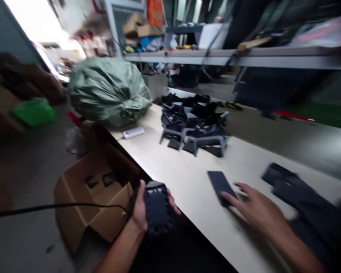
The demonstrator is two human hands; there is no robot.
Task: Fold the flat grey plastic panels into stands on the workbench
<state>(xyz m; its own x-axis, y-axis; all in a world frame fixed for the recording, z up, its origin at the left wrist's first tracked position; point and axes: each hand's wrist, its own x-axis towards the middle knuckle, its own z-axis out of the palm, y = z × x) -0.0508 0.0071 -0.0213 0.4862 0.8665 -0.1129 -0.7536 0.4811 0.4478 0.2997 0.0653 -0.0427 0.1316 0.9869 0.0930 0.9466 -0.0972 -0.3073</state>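
My left hand point(140, 210) is wrapped round a black rectangular plastic part point(158, 208) with notched edges, held off the table's near edge above my lap. Its thumb lies along one side and fingertips show at the other. Over the white table, my right hand point(255, 206) has its thumb and forefinger spread apart. The thumb tip overlaps a flat dark rectangular panel point(220, 184) that lies on the tabletop; whether it presses on it I cannot tell. Some fingers of this hand are blurred or hidden.
A pile of black and grey plastic frames point(194, 121) stands on the white table point(184, 178). More dark panels point(298, 185) lie at right. An open cardboard box point(74, 197) stands left, crossed by a black cable point(59, 206). Behind are a green sack point(108, 91) and a small white device point(133, 132).
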